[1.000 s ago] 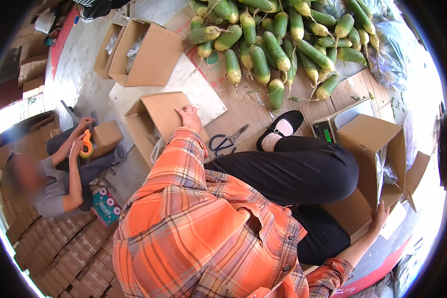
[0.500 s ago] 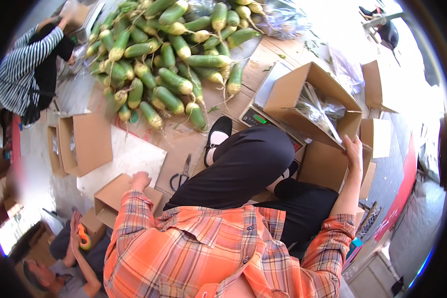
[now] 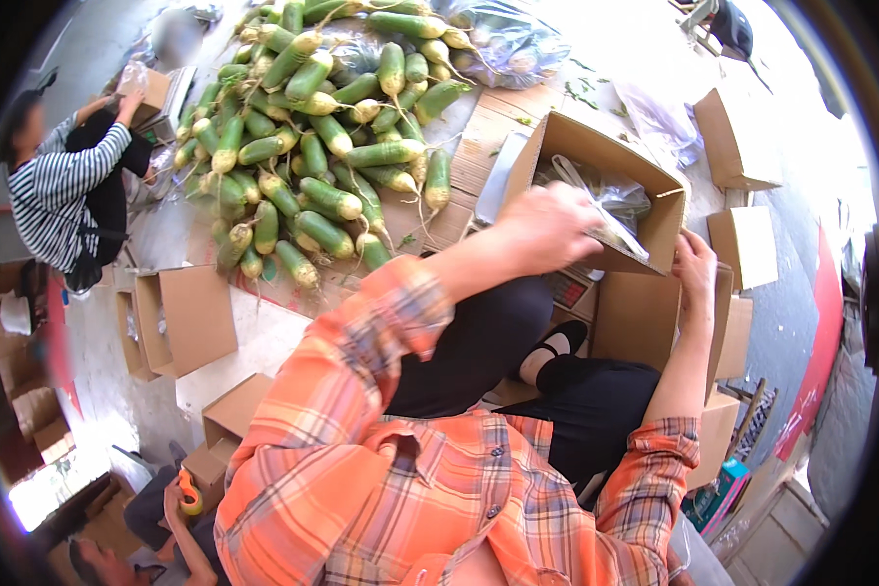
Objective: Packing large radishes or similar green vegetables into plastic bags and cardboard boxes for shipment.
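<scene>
An opened cardboard box (image 3: pixel 610 256) stands tilted in front of my knees, on or against a scale (image 3: pixel 564 290) whose keypad partly shows. Clear plastic bags (image 3: pixel 623 198) lie inside it. My right hand (image 3: pixel 695 266) is closed on the box's near right corner. Over the near left part of its opening is my left hand (image 3: pixel 554 227), its fingers smeared by motion, so whether they hold anything is unclear. Another open cardboard box (image 3: pixel 635 317) sits just below, by my right forearm.
A big heap of green radishes (image 3: pixel 313 146) lies ahead on flattened cardboard. Open boxes (image 3: pixel 193 317) stand at left, another box (image 3: pixel 742 246) at right. A person in a striped top (image 3: pixel 63 195) sits far left; another person's hand (image 3: pixel 176 493) is near an orange tape dispenser (image 3: pixel 189 491).
My left hand has moved from the small box at left, up and right to the tilted box's opening. My right hand stays at the box corner. The view has shifted slightly.
</scene>
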`<state>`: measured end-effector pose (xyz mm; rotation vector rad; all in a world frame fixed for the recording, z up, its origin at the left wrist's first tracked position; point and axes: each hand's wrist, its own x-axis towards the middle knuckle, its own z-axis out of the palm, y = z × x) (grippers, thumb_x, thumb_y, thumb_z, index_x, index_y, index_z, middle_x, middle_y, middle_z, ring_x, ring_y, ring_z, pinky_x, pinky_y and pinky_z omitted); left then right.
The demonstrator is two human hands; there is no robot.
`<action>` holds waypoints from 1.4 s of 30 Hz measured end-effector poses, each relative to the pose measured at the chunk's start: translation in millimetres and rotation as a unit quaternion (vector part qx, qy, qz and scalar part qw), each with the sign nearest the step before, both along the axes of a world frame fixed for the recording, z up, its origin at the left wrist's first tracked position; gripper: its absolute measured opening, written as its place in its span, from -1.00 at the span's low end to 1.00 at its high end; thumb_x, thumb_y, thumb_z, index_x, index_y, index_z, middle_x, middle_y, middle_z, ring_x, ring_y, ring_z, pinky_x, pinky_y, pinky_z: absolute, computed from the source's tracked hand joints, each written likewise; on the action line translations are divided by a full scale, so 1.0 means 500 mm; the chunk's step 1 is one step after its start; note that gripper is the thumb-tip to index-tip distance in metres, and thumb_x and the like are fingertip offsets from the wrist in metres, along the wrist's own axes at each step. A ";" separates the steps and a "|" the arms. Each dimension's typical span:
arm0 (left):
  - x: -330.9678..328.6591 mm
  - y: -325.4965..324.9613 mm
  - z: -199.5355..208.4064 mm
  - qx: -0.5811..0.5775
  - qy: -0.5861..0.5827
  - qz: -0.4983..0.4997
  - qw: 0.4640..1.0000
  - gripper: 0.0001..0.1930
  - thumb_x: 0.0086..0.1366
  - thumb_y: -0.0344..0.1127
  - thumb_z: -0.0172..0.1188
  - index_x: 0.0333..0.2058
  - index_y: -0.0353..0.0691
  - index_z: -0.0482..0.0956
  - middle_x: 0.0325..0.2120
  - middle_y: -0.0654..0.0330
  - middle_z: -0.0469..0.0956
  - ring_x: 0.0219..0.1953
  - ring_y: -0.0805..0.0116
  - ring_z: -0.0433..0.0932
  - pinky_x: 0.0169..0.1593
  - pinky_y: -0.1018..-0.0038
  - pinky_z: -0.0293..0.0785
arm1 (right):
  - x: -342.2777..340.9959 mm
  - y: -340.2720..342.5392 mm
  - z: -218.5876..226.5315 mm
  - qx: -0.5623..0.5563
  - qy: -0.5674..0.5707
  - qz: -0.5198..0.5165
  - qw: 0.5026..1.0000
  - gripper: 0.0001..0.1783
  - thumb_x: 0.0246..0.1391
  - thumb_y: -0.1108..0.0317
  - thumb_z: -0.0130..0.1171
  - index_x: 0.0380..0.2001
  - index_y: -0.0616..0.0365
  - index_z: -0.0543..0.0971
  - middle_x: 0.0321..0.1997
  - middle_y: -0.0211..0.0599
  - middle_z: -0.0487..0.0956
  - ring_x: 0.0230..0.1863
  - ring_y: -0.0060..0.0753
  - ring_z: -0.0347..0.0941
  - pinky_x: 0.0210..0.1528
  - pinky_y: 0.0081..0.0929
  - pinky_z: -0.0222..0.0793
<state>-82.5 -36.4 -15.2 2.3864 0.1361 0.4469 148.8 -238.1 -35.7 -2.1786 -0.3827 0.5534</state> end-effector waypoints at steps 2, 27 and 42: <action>0.074 -0.030 0.007 0.017 0.200 -0.092 0.975 -0.65 0.05 -0.06 0.24 -0.29 -0.20 0.55 -0.29 0.05 0.51 -0.15 0.08 0.49 -0.10 0.24 0.43 | 0.001 -0.002 0.012 0.047 -0.021 -0.064 0.997 -0.69 0.11 0.15 0.11 -0.38 0.20 0.60 -0.59 -0.52 0.47 -0.59 -0.74 0.27 -0.56 -0.71 0.15; 0.091 0.105 0.032 0.266 0.330 -0.205 0.882 -0.75 -0.06 -0.15 0.33 -0.43 -0.17 0.65 -0.42 0.11 0.60 -0.30 0.13 0.58 -0.26 0.29 0.50 | -0.010 -0.020 0.042 0.012 0.019 -0.012 1.000 -0.73 0.10 0.24 0.08 -0.16 0.07 0.56 -0.38 -0.54 0.53 -0.44 -0.73 0.37 -0.43 -0.70 0.23; -0.328 0.296 0.050 0.175 0.262 0.005 0.949 -0.70 0.01 -0.11 0.24 -0.53 -0.28 0.52 -0.49 -0.01 0.51 -0.33 -0.03 0.49 -0.29 0.21 0.43 | 0.030 0.017 -0.037 -0.061 0.070 0.050 0.994 -0.73 0.11 0.19 0.09 -0.13 -0.05 0.56 -0.28 -0.59 0.55 -0.41 -0.77 0.39 -0.43 -0.77 0.24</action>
